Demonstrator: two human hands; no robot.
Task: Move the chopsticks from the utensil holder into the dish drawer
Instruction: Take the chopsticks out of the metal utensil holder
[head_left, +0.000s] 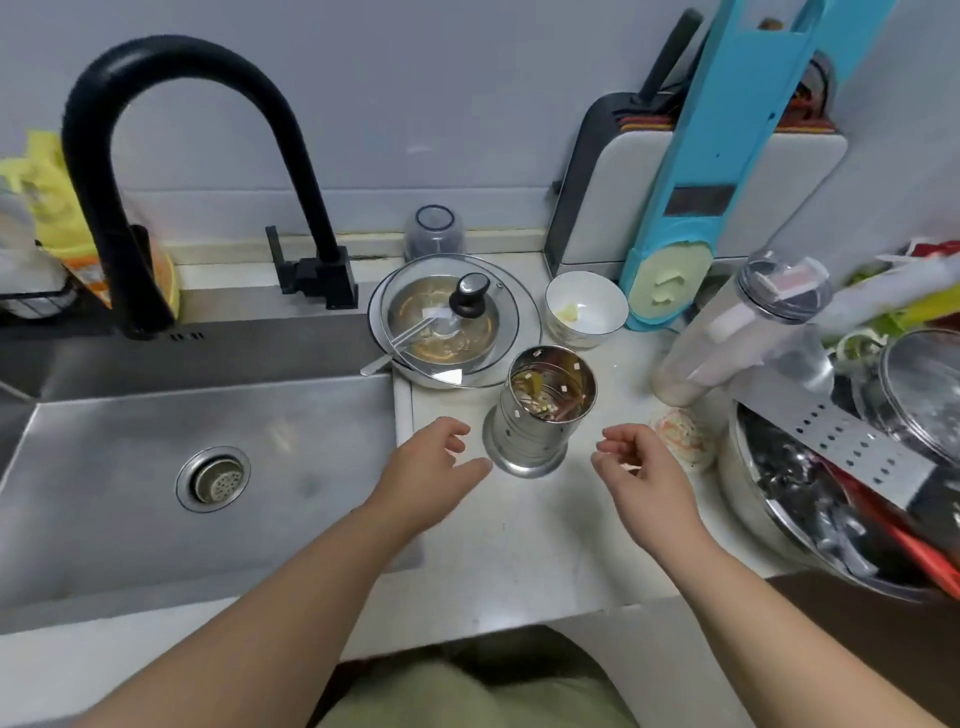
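Observation:
A shiny perforated steel utensil holder (540, 415) stands upright on the white counter between my two hands. Several chopsticks (545, 402) sit inside it, only their ends showing below the rim. My left hand (431, 467) hovers just left of the holder's base with fingers apart, holding nothing and close to the holder's foot. To the holder's right my right hand (639, 467) floats with fingers loosely curled, nothing in it. No dish drawer is in view.
A steel sink (156, 467) with a black faucet (171, 171) lies to the left. Behind the holder sit a glass-lidded pot (452, 322) and a white bowl (587, 309). A clear bottle (737, 327) and a basin of utensils (831, 493) crowd the right. A knife block (691, 171) stands at the back.

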